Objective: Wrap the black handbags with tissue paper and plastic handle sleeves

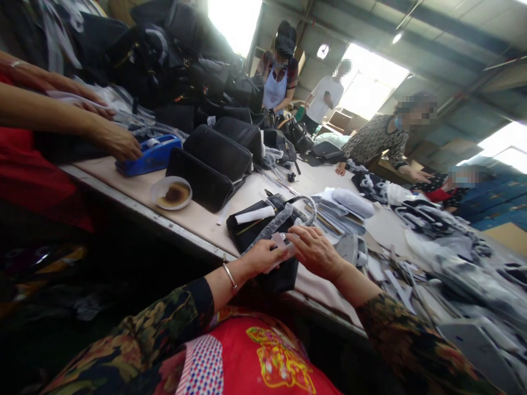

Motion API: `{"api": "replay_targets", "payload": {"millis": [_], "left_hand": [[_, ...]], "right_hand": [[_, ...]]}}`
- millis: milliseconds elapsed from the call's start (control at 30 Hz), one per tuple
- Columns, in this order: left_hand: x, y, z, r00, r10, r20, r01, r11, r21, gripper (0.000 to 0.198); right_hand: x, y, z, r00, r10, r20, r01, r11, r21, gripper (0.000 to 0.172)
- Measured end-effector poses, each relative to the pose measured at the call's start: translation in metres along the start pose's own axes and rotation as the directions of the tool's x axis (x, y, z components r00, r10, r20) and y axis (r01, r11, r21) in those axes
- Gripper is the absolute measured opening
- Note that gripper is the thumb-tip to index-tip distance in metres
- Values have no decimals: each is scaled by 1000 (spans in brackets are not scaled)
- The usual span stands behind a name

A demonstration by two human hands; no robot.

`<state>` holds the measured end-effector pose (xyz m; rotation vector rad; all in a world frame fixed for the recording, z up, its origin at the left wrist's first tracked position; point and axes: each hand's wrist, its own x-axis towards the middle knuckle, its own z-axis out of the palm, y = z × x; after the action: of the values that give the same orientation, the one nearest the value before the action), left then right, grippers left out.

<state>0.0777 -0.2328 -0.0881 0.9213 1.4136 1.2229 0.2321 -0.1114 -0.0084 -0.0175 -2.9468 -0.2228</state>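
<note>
A small black handbag (251,222) stands at the near edge of the long worktable (193,214), its handle (288,211) wrapped in grey film. My left hand (263,255) is closed against the bag's front, pinching a pale wrapped piece (281,241). My right hand (315,249) rests beside it with bent fingers on the same pale piece. A white paper roll (254,215) lies on top of the bag.
A co-worker's hands (117,140) at the left rest on a blue tape dispenser (150,153). A white dish (172,193) with brown liquid, black bags (216,153) and stacked wrapping sheets (341,211) lie on the table. Other people work at the far end.
</note>
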Motion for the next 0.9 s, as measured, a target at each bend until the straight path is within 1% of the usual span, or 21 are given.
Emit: {"api": "replay_targets", "payload": {"millis": [67,100,133,167,200,233,267,300,333,367,400,433,500,567,600,667,733,767,833,900], "left_hand": [[-2,2,1,1000,-5,-18,4,1000,-5,38],[-2,2,2,1000,-6,-29,5,1000,-10,37],[-3,3,2,999,-3,-41,2,1000,-16,36],[-3,3,3,999,4,-51,-5,1000,-20,35],[-4,3,4,998,15,-60,-17,1000,-23,34],[-4,3,4,997,31,-67,-32,999,-24,34],[-4,3,5,996,45,-73,-46,999,-20,34],[-4,3,5,995,55,-77,-56,998,-15,34],[-4,4,6,995,59,-79,-60,998,-10,34],[-4,3,6,995,59,-79,-60,998,-7,33],[-4,3,5,996,57,-74,-58,998,-2,33],[-4,3,5,996,59,-63,-58,998,6,33],[-4,2,3,997,74,-27,-73,997,34,35],[-4,2,0,994,110,12,-110,991,80,39],[-5,2,-1,991,132,30,-134,986,102,41],[-5,2,-4,980,186,71,-195,971,139,43],[-4,3,-6,963,245,112,-261,953,155,42],[-4,3,-7,955,268,127,-287,945,160,41],[-4,3,-7,944,298,139,-319,932,173,40],[-4,2,-7,940,316,126,-337,920,200,37]], "right_hand": [[-9,-1,4,988,130,-85,-119,985,126,45],[-13,-2,6,966,231,-117,-203,956,214,44],[-16,-3,9,926,353,-133,-300,903,309,41],[-18,-5,12,871,477,-118,-397,825,403,38],[-18,-6,15,810,583,-71,-481,729,488,35],[-18,-8,18,753,658,0,-547,627,555,32],[-18,-10,21,710,700,78,-591,532,607,31],[-16,-12,23,684,715,145,-612,455,647,31],[-15,-14,24,673,716,186,-613,398,682,30],[-13,-16,25,670,716,198,-601,365,711,28],[-12,-18,25,671,719,181,-582,360,729,27],[-11,-18,25,679,720,143,-560,383,735,26],[-10,-19,22,717,695,46,-515,484,708,21],[-9,-18,19,764,645,-24,-473,586,658,17],[-8,-17,17,785,618,-41,-454,619,641,16],[-6,-16,14,812,582,-50,-425,647,633,15],[-3,-17,14,812,583,-41,-425,637,644,14],[0,-18,15,799,601,-27,-439,613,657,14],[4,-20,18,751,659,38,-487,516,705,14],[8,-21,22,706,691,156,-547,392,740,16]]}}
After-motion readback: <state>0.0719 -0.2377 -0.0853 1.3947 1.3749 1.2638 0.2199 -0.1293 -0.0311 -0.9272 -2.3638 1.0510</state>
